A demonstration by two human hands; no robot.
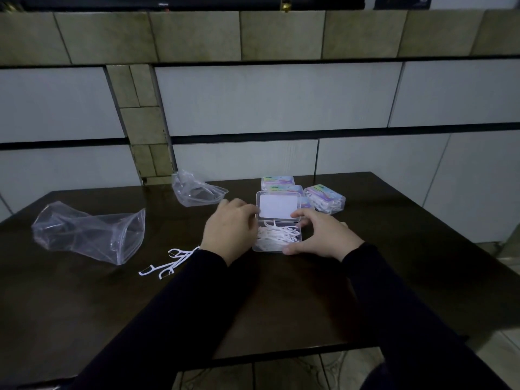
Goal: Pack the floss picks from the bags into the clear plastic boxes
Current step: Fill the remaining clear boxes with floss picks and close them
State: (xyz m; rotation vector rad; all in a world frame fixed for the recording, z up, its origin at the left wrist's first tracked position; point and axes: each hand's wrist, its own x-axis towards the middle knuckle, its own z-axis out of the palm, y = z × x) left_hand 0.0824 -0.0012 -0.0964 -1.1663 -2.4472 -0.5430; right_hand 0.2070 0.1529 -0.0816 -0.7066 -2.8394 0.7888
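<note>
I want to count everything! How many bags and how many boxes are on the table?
Bags: 2, the big bag and the small bag.
Boxes: 4, the open box and three closed boxes.
Total: 6.

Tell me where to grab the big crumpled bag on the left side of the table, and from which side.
Take the bag by its open mouth edge, the end facing the loose floss picks, coming in from the right. That rim stands up off the table and is probably stiffer than the slack, crumpled body.
</note>
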